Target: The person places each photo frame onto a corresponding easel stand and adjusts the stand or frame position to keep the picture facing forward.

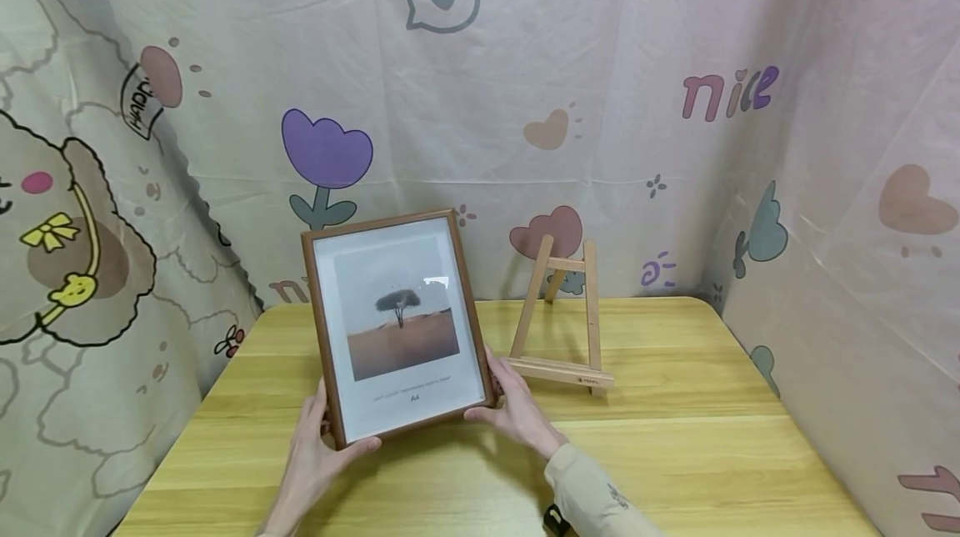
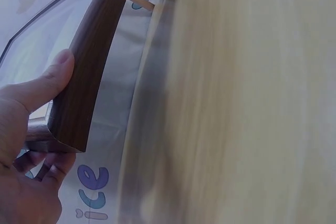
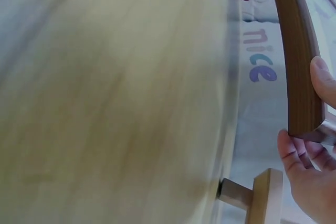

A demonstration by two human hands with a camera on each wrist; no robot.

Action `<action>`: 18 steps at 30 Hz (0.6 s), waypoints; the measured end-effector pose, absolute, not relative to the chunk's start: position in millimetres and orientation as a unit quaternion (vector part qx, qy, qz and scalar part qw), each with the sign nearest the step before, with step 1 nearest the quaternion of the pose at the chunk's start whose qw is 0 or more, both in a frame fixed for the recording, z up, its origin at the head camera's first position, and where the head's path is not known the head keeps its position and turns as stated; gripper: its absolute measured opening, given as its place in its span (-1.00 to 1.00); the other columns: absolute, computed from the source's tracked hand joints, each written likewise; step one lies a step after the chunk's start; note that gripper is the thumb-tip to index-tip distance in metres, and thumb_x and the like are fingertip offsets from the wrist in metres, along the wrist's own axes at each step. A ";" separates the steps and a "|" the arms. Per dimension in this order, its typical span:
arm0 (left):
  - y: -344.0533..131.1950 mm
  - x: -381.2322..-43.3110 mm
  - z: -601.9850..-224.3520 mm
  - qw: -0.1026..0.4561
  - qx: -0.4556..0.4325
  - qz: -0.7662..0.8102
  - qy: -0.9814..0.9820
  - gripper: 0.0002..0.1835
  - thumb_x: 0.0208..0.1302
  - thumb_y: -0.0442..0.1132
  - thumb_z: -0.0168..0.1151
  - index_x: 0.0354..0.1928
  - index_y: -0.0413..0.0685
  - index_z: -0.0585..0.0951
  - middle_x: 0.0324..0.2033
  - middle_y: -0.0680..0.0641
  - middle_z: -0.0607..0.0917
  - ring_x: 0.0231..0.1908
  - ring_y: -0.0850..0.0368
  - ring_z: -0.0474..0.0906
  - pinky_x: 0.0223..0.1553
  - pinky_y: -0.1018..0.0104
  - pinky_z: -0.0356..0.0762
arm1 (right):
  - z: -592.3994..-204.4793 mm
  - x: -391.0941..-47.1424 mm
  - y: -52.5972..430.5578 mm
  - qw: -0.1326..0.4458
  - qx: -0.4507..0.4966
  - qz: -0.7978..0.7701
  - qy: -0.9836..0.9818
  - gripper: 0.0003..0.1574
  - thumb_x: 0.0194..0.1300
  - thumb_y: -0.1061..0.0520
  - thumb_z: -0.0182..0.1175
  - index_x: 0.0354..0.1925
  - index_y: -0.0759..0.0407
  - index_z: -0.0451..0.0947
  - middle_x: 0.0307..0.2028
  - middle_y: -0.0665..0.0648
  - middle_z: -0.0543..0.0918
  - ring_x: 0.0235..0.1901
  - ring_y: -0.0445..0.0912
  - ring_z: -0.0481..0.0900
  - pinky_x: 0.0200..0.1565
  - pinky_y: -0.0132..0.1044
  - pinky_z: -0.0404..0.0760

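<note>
A brown picture frame [image 1: 401, 324] with a print of a lone tree is held up off the table, tilted to one side. My left hand [image 1: 315, 449] grips its lower left corner, thumb over the front edge and fingers behind, as the left wrist view also shows on the frame's dark side [image 2: 89, 61]. At the lower right corner my right hand [image 1: 517, 408] holds it the same way; in the right wrist view the thumb lies on the front of the picture frame [image 3: 302, 72]. A small wooden easel [image 1: 562, 370] stands to the right, close to my right hand.
The wooden table [image 1: 675, 454] carries the easel near its back edge. Behind and on both sides hangs a printed cloth [image 1: 465, 103] with cartoon shapes. A small black object [image 1: 556, 520] shows beside my right sleeve [image 1: 592, 491] at the front.
</note>
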State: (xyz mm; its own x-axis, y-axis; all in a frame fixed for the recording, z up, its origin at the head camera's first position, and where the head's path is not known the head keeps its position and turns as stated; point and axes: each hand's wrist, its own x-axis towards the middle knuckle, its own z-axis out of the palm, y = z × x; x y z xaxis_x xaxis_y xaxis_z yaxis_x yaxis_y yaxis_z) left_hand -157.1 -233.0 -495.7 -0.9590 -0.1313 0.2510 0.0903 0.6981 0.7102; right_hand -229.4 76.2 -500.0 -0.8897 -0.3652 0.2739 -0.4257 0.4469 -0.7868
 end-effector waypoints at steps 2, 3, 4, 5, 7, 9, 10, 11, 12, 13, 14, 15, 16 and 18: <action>-230.1 -158.4 -494.5 0.148 0.008 -0.387 -0.910 0.42 -0.11 0.03 0.66 0.62 -0.12 -0.16 0.15 -0.28 0.41 0.04 -0.16 0.51 -0.06 0.19 0.59 | -498.2 -229.2 78.4 0.036 0.230 0.473 -0.850 0.40 0.05 0.04 0.53 0.62 -0.01 -0.12 0.52 0.33 0.20 0.48 0.42 0.12 0.39 0.42 0.14; -228.7 -159.1 -494.0 0.152 0.007 -0.385 -0.910 0.42 -0.12 0.03 0.66 0.62 -0.13 -0.15 0.15 -0.27 0.41 0.03 -0.16 0.51 -0.06 0.17 0.58 | -497.2 -228.9 79.6 0.040 0.229 0.473 -0.850 0.40 0.04 0.05 0.54 0.62 -0.01 -0.11 0.51 0.34 0.20 0.47 0.43 0.12 0.39 0.42 0.14; -227.4 -160.0 -493.8 0.155 0.006 -0.385 -0.910 0.42 -0.12 0.02 0.67 0.61 -0.14 -0.14 0.15 -0.27 0.41 0.03 -0.15 0.51 -0.05 0.15 0.58 | -496.2 -228.6 80.8 0.043 0.228 0.473 -0.850 0.39 0.04 0.05 0.54 0.62 0.00 -0.10 0.51 0.34 0.21 0.47 0.43 0.12 0.39 0.42 0.14; -226.1 -160.9 -493.6 0.159 0.003 -0.387 -0.908 0.42 -0.13 0.02 0.67 0.61 -0.14 -0.14 0.16 -0.27 0.41 0.03 -0.15 0.51 -0.04 0.10 0.58 | -495.2 -228.3 81.9 0.045 0.224 0.473 -0.851 0.39 0.03 0.05 0.54 0.62 0.01 -0.09 0.51 0.35 0.20 0.48 0.45 0.10 0.39 0.43 0.13; -223.1 -162.6 -493.1 0.166 -0.003 -0.390 -0.906 0.43 -0.14 0.00 0.68 0.61 -0.15 -0.14 0.18 -0.28 0.41 0.03 -0.16 0.51 -0.01 0.01 0.59 | -493.2 -227.7 84.7 0.052 0.217 0.475 -0.851 0.37 0.02 0.06 0.55 0.61 0.03 -0.05 0.51 0.35 0.21 0.48 0.47 0.06 0.39 0.43 0.10; -220.2 -164.4 -492.6 0.174 -0.008 -0.390 -0.904 0.43 -0.16 0.00 0.68 0.61 -0.15 -0.12 0.19 -0.26 0.41 0.03 -0.12 0.51 0.01 0.00 0.59 | -491.8 -227.5 87.6 0.062 0.217 0.476 -0.850 0.37 0.00 0.07 0.56 0.60 0.07 -0.02 0.46 0.38 0.29 0.44 0.47 0.15 0.39 0.42 0.14; -218.6 -165.2 -492.3 0.178 -0.010 -0.390 -0.903 0.43 -0.17 -0.01 0.69 0.61 -0.14 -0.12 0.20 -0.25 0.41 0.02 -0.08 0.50 0.01 0.01 0.59 | -491.2 -227.6 89.0 0.068 0.217 0.476 -0.850 0.37 -0.01 0.07 0.56 0.60 0.07 -0.01 0.42 0.37 0.36 0.40 0.44 0.25 0.38 0.39 0.20; -217.0 -165.7 -492.0 0.182 -0.012 -0.389 -0.903 0.43 -0.18 -0.02 0.69 0.61 -0.13 -0.12 0.20 -0.23 0.41 0.01 -0.03 0.49 0.01 0.03 0.60 | -490.8 -227.8 90.5 0.074 0.218 0.476 -0.849 0.37 -0.02 0.08 0.57 0.60 0.06 0.00 0.38 0.37 0.42 0.36 0.40 0.34 0.38 0.36 0.25; -215.3 -166.3 -491.6 0.187 -0.013 -0.385 -0.904 0.44 -0.19 -0.02 0.70 0.61 -0.14 -0.11 0.19 -0.22 0.42 0.01 0.03 0.47 0.00 0.08 0.59 | -490.4 -227.9 92.1 0.078 0.220 0.476 -0.848 0.37 -0.02 0.09 0.57 0.60 0.05 0.00 0.33 0.35 0.46 0.31 0.35 0.41 0.37 0.33 0.30; -213.6 -166.9 -491.0 0.191 -0.015 -0.381 -0.904 0.44 -0.19 -0.02 0.70 0.61 -0.14 -0.10 0.18 -0.20 0.43 -0.01 0.09 0.45 -0.03 0.16 0.58 | -489.8 -227.7 93.7 0.083 0.219 0.475 -0.848 0.38 -0.03 0.09 0.57 0.60 0.05 0.00 0.29 0.34 0.49 0.27 0.31 0.46 0.35 0.30 0.34; -212.0 -167.8 -490.9 0.197 -0.019 -0.381 -0.903 0.44 -0.21 -0.03 0.70 0.61 -0.12 -0.10 0.17 -0.18 0.44 -0.04 0.15 0.43 -0.04 0.20 0.58 | -489.2 -227.5 95.4 0.087 0.218 0.474 -0.849 0.38 -0.03 0.08 0.57 0.60 0.04 0.00 0.28 0.34 0.48 0.25 0.29 0.47 0.34 0.30 0.36; -210.2 -168.9 -490.6 0.204 -0.026 -0.383 -0.901 0.44 -0.22 -0.05 0.71 0.61 -0.13 -0.09 0.15 -0.17 0.45 -0.06 0.19 0.42 -0.05 0.24 0.58 | -488.3 -227.2 97.3 0.091 0.214 0.474 -0.849 0.38 -0.04 0.09 0.58 0.60 0.05 0.01 0.28 0.35 0.48 0.25 0.28 0.48 0.34 0.29 0.37; -208.4 -170.3 -490.4 0.210 -0.034 -0.384 -0.898 0.44 -0.23 -0.06 0.71 0.61 -0.13 -0.08 0.14 -0.17 0.45 -0.07 0.22 0.41 -0.06 0.27 0.57 | -487.4 -226.7 99.5 0.092 0.209 0.472 -0.851 0.38 -0.03 0.08 0.58 0.60 0.05 0.01 0.33 0.38 0.45 0.30 0.32 0.43 0.34 0.31 0.34; -204.9 -173.3 -490.5 0.224 -0.050 -0.387 -0.893 0.44 -0.26 -0.09 0.72 0.61 -0.15 -0.06 0.12 -0.17 0.47 -0.11 0.27 0.41 -0.09 0.34 0.57 | -485.7 -225.5 104.0 0.093 0.197 0.470 -0.856 0.38 -0.03 0.06 0.57 0.60 0.03 0.00 0.42 0.42 0.34 0.40 0.39 0.29 0.36 0.37 0.26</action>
State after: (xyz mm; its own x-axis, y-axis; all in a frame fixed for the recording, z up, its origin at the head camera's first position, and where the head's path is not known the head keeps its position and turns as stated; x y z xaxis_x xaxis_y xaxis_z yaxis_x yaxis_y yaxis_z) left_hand -173.3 -204.9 -490.5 -0.8942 -0.0838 0.4397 0.2639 0.6948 0.6690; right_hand -225.5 104.0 -485.7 -0.9054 -0.2496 0.3434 -0.4238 0.4813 -0.7673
